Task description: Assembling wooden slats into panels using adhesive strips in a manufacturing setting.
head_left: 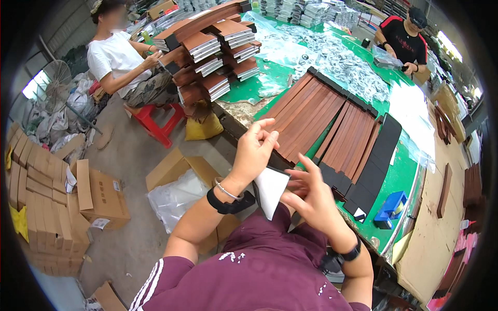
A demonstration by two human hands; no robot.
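My left hand (pixel 255 147) is raised in front of the table's near edge, its thumb and forefinger apart with nothing visible between them. Beside it, my right hand (pixel 315 201) has its fingers spread and slightly blurred. A white, roughly triangular piece with a dark edge (pixel 272 193) is between my wrists, against the right fingertips. What supports it is hidden. Just beyond my hands, reddish-brown slats (pixel 306 116) with black end pieces lie side by side on the green table (pixel 397 171). A long black panel (pixel 377 153) lies along their right side.
Brown slatted bundles (pixel 215 49) are stacked at the table's far left. A blue tape dispenser (pixel 390 210) sits near the right edge. Small clear-bagged parts (pixel 337 57) cover the far side. An open carton (pixel 174 168) stands on the floor. Two co-workers (pixel 122 57) are across the table.
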